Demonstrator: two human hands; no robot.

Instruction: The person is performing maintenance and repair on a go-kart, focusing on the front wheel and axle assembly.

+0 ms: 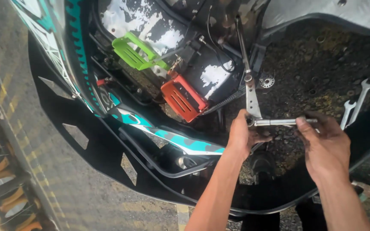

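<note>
Both hands close on a ratchet [279, 122] right of the orange cover [184, 99]: left hand [244, 134] at its head, right hand [324, 143] gripping the handle.

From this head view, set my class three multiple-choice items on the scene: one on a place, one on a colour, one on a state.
1. Where do the two loose spanners lie?
A. On the dirty floor right of the hands
B. On the green cover
C. In the left hand

2. What colour is the ribbed cover nearest the wrench's upright bar?
A. Blue
B. Orange-red
C. White

3. How is the steel wrench handle held?
A. Lying untouched
B. By the right hand only
C. By both hands, one at each end

Answers:
1. A: they rest on the gritty floor, apart from both hands.
2. B: the orange-red cover sits just left of the bar; the green cover is farther up.
3. C: the left hand grips the joint end and the right hand pinches the outer end.
</note>
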